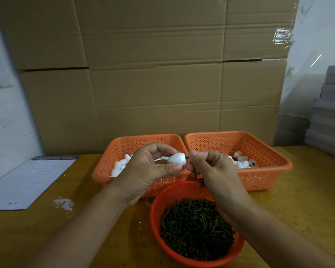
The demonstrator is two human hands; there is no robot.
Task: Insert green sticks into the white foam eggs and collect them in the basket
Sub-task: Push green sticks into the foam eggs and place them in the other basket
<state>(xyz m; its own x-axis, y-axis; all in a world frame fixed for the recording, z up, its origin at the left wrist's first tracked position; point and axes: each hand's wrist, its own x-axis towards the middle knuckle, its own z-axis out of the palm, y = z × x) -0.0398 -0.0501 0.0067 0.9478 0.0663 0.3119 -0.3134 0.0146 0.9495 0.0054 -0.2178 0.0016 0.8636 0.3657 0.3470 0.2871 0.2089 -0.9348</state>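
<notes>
Both hands are meeting above the baskets' near rims: left hand point(151, 167) is pinching a foam egg point(176, 158), right hand point(211, 167) is gripping a green stick point(187, 157) touching the egg's right end. Bare table point(104, 219) is lying open toward the left edge.

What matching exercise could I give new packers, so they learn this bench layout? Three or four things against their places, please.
Things:
1. foam egg
2. green sticks
3. lined notepad
4. left rectangular basket

Places:
A. lying flat at the table's left edge
B. heaped in the round red basket nearest the person
C. pinched in the left hand, facing the right hand
D. beside its twin, holding loose white eggs

Pairs: 1-C, 2-B, 3-A, 4-D
</notes>
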